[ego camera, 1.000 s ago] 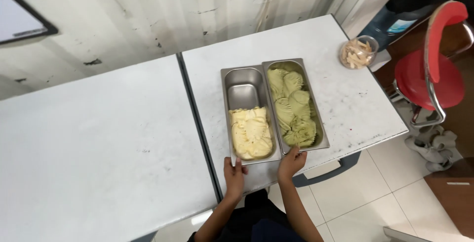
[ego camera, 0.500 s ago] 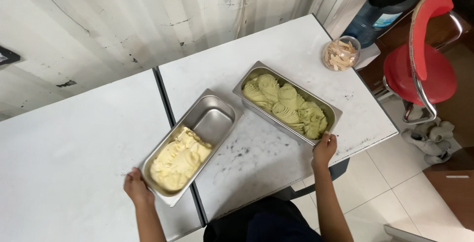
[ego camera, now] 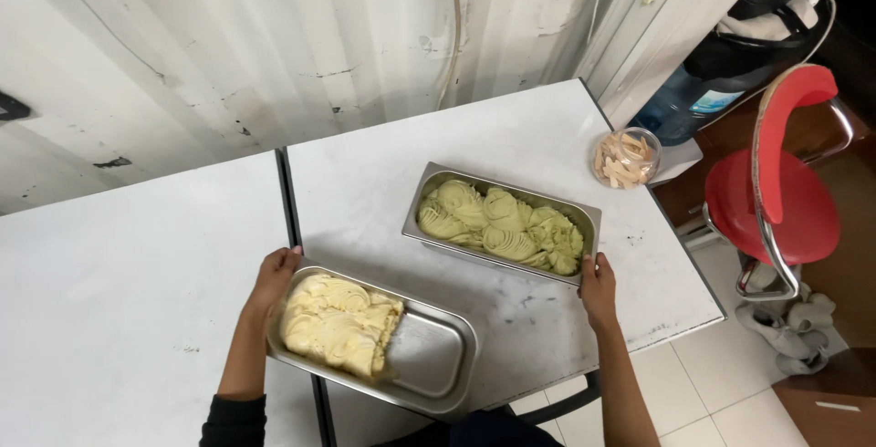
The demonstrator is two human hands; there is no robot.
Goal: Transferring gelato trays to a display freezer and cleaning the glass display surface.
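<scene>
The yellow pan [ego camera: 374,339], partly scooped out, lies across the seam between the two tables [ego camera: 119,319], the left hand [ego camera: 272,280] gripping its far-left corner; the green pan [ego camera: 502,223] sits full on the right table, the right hand [ego camera: 598,290] clasping its near-right corner. Slide each pan flat and slowly, keeping the yellow one level over the gap and both clear of the table edge and the jar [ego camera: 626,157]

Your left hand [ego camera: 274,275] and right hand [ego camera: 598,288] were bare, with no gloves, rings or watch showing. Your forearms were uncovered too. A black sleeve [ego camera: 233,421], pushed up high, showed on your left arm near the frame's bottom edge, and dark clothing showed below at your torso.
</scene>
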